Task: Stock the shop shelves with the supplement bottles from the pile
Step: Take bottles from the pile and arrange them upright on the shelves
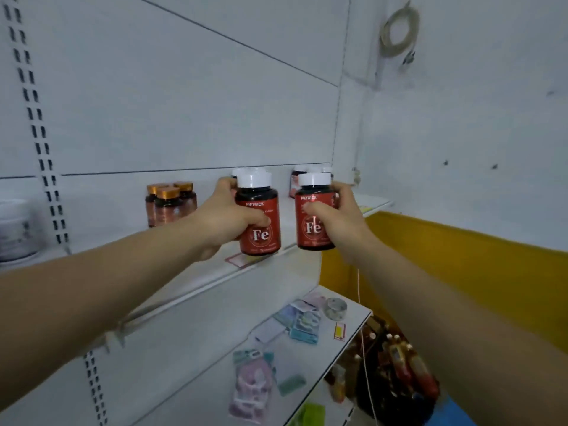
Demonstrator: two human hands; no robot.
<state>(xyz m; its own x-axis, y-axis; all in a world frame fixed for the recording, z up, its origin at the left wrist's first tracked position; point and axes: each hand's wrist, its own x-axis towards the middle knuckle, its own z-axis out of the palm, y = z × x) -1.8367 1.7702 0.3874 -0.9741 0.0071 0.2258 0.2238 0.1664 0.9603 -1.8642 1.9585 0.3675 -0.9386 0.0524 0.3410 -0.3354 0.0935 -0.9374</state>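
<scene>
Head view leaves much unclear: behind the two held bottles, more white-capped bottles (297, 179) stand at the back of the upper shelf (190, 281), mostly hidden, so their count cannot be told. A white tub (15, 230) at the left edge is cut off and its label is blurred. Packets (302, 322) on the lower shelf (344, 348) are too smeared to name, and the heap of bottles (399, 364) low on the floor beside the yellow wall (461, 256) is dim.

Each hand grips one dark bottle with a white cap and a red label reading "PIETRICK" and "Fe". The left hand (222, 218) curls around the left Fe bottle (261, 235), thumb across the label, its base at the shelf's front edge; whether it touches is unclear. The right hand (338, 218) wraps the right Fe bottle (313, 232), held upright just off the shelf edge. Three amber bottles with copper caps (170, 202) stand grouped further left on the same shelf.
</scene>
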